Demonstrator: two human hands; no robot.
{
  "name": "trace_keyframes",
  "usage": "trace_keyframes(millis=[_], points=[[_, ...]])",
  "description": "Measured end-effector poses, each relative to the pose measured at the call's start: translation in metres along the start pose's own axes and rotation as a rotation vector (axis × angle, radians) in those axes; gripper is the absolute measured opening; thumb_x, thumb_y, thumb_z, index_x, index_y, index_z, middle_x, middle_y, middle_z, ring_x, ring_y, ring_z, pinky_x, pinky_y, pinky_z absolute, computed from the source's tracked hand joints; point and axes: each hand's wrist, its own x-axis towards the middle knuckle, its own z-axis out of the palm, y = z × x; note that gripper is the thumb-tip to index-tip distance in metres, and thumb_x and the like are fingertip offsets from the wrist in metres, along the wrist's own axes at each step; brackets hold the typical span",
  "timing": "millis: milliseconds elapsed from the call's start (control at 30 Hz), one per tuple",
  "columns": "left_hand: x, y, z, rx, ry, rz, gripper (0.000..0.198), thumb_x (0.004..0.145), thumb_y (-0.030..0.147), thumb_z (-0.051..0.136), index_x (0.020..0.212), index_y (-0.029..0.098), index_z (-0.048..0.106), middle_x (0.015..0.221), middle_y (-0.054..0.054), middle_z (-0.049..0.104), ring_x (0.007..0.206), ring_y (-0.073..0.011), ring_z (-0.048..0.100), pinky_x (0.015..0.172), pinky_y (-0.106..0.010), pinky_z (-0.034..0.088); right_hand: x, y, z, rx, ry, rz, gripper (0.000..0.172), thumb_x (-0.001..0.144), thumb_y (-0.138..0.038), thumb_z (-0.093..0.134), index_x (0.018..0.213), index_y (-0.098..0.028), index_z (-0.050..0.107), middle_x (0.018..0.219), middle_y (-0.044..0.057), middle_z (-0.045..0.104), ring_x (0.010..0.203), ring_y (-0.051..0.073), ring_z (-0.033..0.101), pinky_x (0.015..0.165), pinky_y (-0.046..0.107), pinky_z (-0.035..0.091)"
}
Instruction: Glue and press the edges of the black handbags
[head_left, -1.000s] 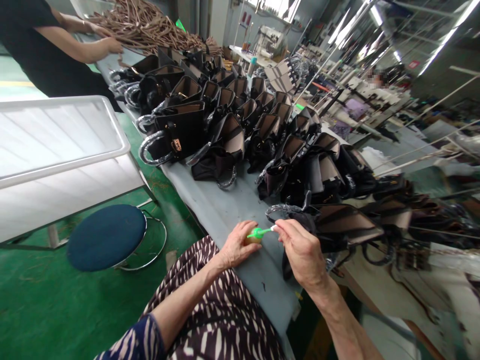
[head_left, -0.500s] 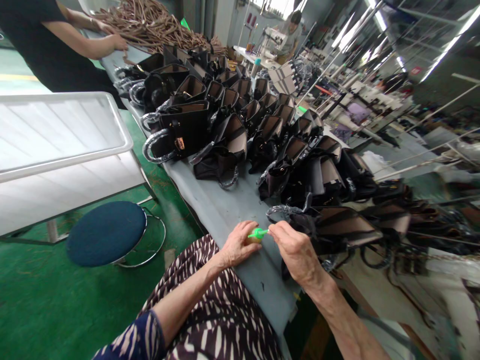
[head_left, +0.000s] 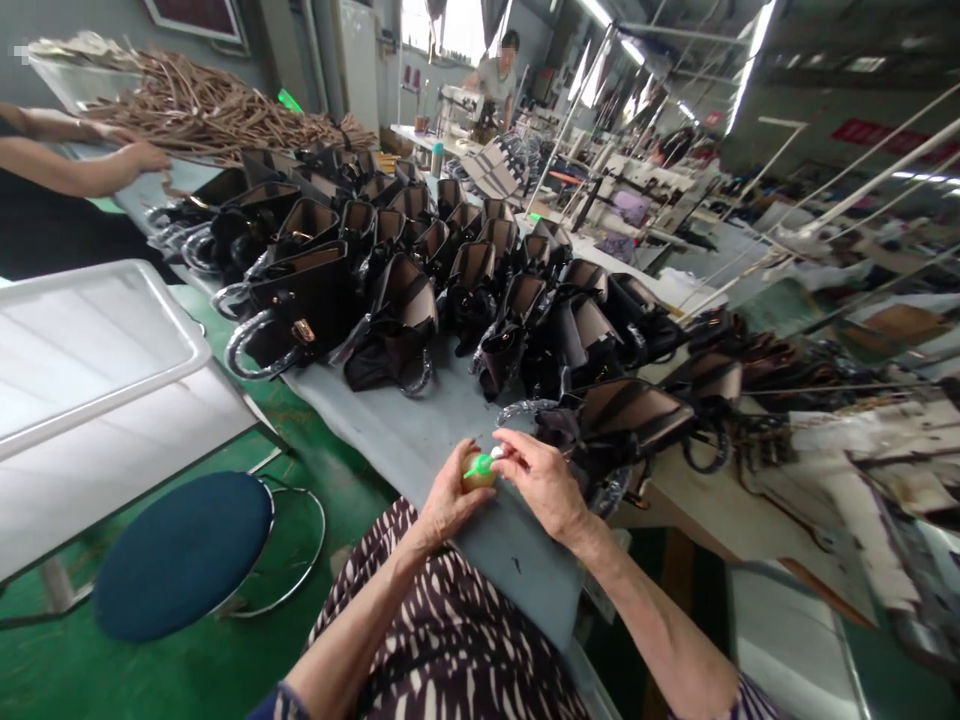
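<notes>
1. Grey-blue table [head_left: 420, 435], running from upper left to lower centre; I count it crowded with black handbags [head_left: 401, 295] through mid-frame.
2. White bin [head_left: 112, 435] at left edge; round blue stool [head_left: 184, 555], lower left.
3. Right hand [head_left: 546, 485], right of centre: thumb and forefinger pinching the white tip.
4. Left hand [head_left: 451, 497], near centre: fingers curled round the bottle.
5. Bottle [head_left: 480, 481], just below frame centre, between both hands. Body mostly covered; I can't fix its long axis.
6. Green nozzle [head_left: 481, 465]: long axis slants lower left to upper right, pointing at the right fingertips.
7. White tip [head_left: 496, 453], at the nozzle's upper-right end.
</notes>
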Motion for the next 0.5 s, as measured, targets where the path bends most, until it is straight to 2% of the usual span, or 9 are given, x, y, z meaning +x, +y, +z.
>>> trace_keyframes(millis=[133, 233, 333, 433, 500], points=[[0.002, 0.012, -0.004, -0.01, -0.087, -0.012, 0.059, 0.069, 0.022, 0.068, 0.124, 0.019, 0.045, 0.118, -0.006, 0.056, 0.108, -0.023, 0.052, 0.098, -0.038, 0.039, 0.001, 0.001, 0.005, 0.056, -0.001, -0.002, 0.012, 0.085, -0.013, 0.054, 0.085, -0.018, 0.065, 0.079, 0.002, 0.063, 0.07, 0.013, 0.059, 0.065, 0.022, 0.045], [0.008, 0.025, -0.013, -0.054, -0.174, -0.02, 0.056, 0.07, 0.022, 0.067, 0.122, 0.019, 0.048, 0.114, -0.004, 0.058, 0.106, -0.0227, 0.053, 0.097, -0.038, 0.04, 0.005, -0.001, 0.003, 0.073, 0.026, 0.001, 0.012, 0.085, -0.015, 0.054, 0.079, -0.017, 0.065, 0.078, 0.003, 0.063, 0.07, 0.014, 0.058, 0.066, 0.023, 0.043], [0.019, 0.036, -0.027, -0.056, -0.277, 0.009, 0.056, 0.068, 0.025, 0.071, 0.12, 0.021, 0.053, 0.131, -0.006, 0.047, 0.122, -0.0249, 0.042, 0.106, -0.037, 0.031, 0.007, -0.003, 0.002, 0.082, 0.075, 0.014, 0.013, 0.086, -0.02, 0.054, 0.078, -0.018, 0.064, 0.077, 0.004, 0.063, 0.07, 0.014, 0.058, 0.066, 0.023, 0.042], [0.027, 0.035, -0.04, -0.05, -0.283, -0.07, 0.061, 0.06, 0.026, 0.077, 0.118, 0.022, 0.057, 0.146, -0.007, 0.029, 0.135, -0.0273, 0.025, 0.113, -0.037, 0.019, 0.004, -0.001, 0.009, 0.082, 0.108, 0.036, 0.016, 0.087, -0.022, 0.053, 0.075, -0.018, 0.063, 0.073, 0.004, 0.062, 0.066, 0.014, 0.056, 0.064, 0.023, 0.041], [0.026, 0.029, -0.047, -0.072, -0.252, -0.139, 0.068, 0.058, 0.024, 0.078, 0.122, 0.021, 0.055, 0.144, -0.008, 0.034, 0.134, -0.0273, 0.028, 0.113, -0.038, 0.019, 0.0, 0.002, 0.016, 0.086, 0.123, 0.054, 0.018, 0.087, -0.022, 0.052, 0.073, -0.018, 0.062, 0.071, 0.004, 0.062, 0.066, 0.014, 0.056, 0.064, 0.024, 0.041]])
